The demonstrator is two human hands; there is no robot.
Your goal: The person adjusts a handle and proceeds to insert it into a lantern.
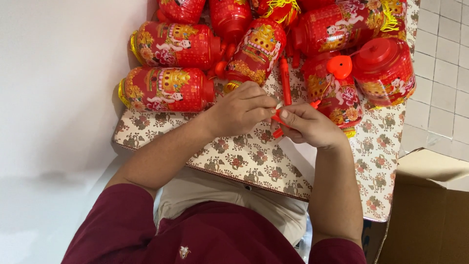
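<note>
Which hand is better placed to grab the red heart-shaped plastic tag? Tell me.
Probably right hand: it lies nearer the red heart-shaped plastic tag; the left hand sits farther off. Both pinch a thin red plastic stick.

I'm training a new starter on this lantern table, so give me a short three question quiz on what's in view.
1. True or false: both hands pinch the same small red plastic piece.
2. Which side of the table holds the cardboard box: A the person's left, B the person's right?
3. What colour are the rims at the lanterns' ends near the wall?

Key
1. True: left hand and right hand meet on the red plastic piece, above the floral table.
2. B: the cardboard box stands on the right.
3. Gold, as on the lying lantern.
</note>
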